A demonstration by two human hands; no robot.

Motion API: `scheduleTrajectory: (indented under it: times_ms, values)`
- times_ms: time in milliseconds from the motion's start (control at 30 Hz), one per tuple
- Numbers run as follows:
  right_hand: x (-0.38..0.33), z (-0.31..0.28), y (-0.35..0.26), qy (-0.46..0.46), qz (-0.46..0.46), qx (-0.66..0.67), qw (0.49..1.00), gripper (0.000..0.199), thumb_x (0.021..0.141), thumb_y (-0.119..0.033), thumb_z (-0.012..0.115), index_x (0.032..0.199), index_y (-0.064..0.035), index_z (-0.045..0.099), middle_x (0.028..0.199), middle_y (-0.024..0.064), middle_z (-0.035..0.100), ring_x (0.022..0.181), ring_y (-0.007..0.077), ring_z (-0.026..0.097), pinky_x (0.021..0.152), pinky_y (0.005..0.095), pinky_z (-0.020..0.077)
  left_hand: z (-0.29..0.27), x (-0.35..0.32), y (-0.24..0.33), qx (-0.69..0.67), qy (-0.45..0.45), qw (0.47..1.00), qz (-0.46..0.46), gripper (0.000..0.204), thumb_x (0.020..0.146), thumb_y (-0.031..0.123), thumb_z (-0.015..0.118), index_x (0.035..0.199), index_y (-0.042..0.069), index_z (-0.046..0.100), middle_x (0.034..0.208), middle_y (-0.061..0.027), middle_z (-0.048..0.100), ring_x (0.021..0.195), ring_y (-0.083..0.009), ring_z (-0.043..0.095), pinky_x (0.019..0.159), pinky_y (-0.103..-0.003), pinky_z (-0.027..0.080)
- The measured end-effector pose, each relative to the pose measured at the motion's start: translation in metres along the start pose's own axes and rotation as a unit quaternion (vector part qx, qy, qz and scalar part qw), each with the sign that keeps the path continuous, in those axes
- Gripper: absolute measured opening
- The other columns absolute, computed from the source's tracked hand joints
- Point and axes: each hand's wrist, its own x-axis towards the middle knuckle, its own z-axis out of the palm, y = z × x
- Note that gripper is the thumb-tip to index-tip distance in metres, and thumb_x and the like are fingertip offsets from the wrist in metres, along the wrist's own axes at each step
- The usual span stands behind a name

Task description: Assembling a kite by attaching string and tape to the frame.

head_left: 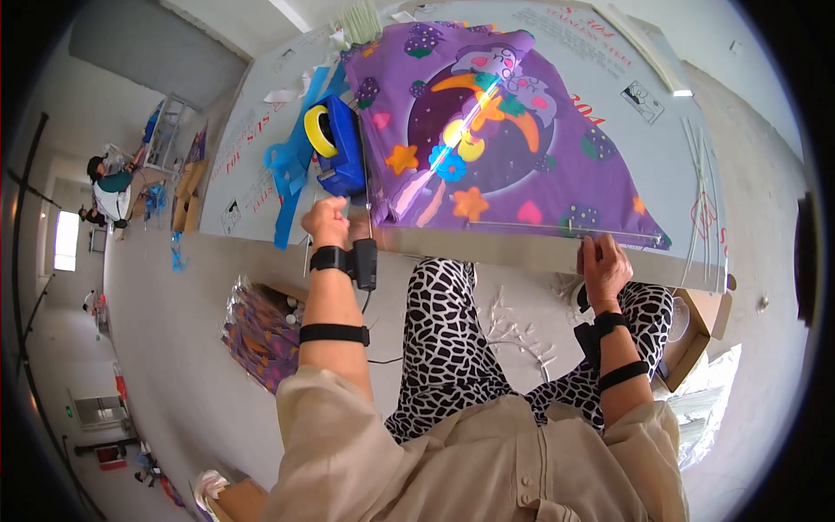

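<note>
A purple kite (544, 187) with a cartoon print lies spread on the table, folded back over itself at its left side. One thin pale rod (565, 230) runs along its near edge. My right hand (604, 265) is at that edge near the right corner, thumb and fingers pinched together; whatever is between them is hidden. My left hand (329, 222) is closed, just below a blue tape dispenser (345, 161) and left of the kite's near left corner. What its curled fingers hold, if anything, cannot be made out.
Blue strips (287, 170) hang over the table's left edge. Thin rods (696, 200) lie at the right, and pale strands (358, 24) at the far side. Below are a bundle of printed fabric (261, 335), white plastic parts (517, 335) and a cardboard box (696, 339). Another person (111, 191) stands far left.
</note>
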Motion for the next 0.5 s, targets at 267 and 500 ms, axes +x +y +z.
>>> scheduleTrajectory:
  times_ms: [267, 500]
  values:
    - [0.002, -0.007, 0.005, -0.002, 0.04, 0.044, 0.998, 0.022, 0.076, -0.024, 0.067, 0.067, -0.0081, 0.056, 0.06, 0.0069, 0.057, 0.057, 0.0272, 0.058, 0.053, 0.0359, 0.0437, -0.005, -0.087, -0.031, -0.07, -0.145, 0.985, 0.055, 0.048, 0.082, 0.009, 0.06, 0.125, -0.001, 0.041, 0.09, -0.0177, 0.066, 0.066, -0.0098, 0.051, 0.054, -0.021, 0.037]
    - [0.021, -0.028, 0.036, -0.086, 0.236, 0.259, 0.933, 0.021, 0.075, -0.018, 0.066, 0.076, 0.0028, 0.062, 0.057, 0.0082, 0.056, 0.054, 0.0121, 0.052, 0.053, 0.029, 0.0435, 0.062, -0.214, -0.054, -0.093, -0.389, 0.916, 0.036, 0.038, 0.085, 0.01, 0.058, 0.119, 0.003, 0.044, 0.097, -0.0195, 0.065, 0.061, -0.0103, 0.052, 0.047, -0.019, 0.035]
